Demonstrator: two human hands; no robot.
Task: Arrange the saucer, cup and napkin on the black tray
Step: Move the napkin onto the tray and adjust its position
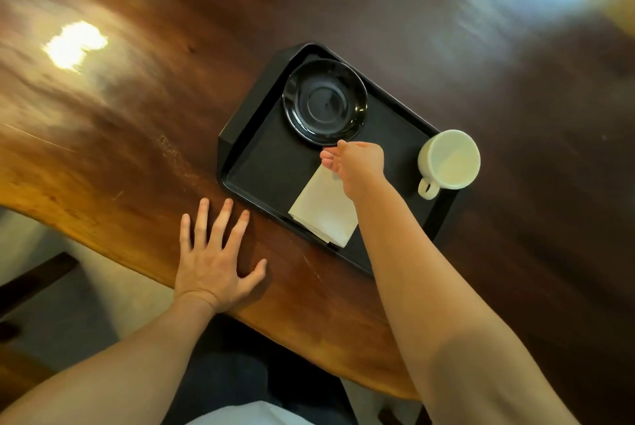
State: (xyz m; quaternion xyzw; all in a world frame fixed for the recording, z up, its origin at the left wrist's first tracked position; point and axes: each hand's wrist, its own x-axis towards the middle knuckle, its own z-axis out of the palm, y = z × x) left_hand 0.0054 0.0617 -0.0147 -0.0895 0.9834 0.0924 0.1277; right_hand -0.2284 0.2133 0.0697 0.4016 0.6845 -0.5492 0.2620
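A black tray (261, 163) lies at an angle on the wooden table. A glossy black saucer (324, 101) sits in its far left corner. A folded white napkin (323, 211) lies at the near edge, partly over the rim. A cream cup (448, 160) stands upright on the tray's right side, handle toward me. My right hand (355, 163) hovers over the tray between saucer and napkin, fingers loosely curled near the saucer's near rim, holding nothing I can see. My left hand (214, 259) rests flat on the table, left of the tray, fingers spread.
The brown wooden table (137, 122) has a curved near edge by my left wrist. Bright light reflections lie on its far left and far right. Below the edge there is floor and a dark piece of furniture at left.
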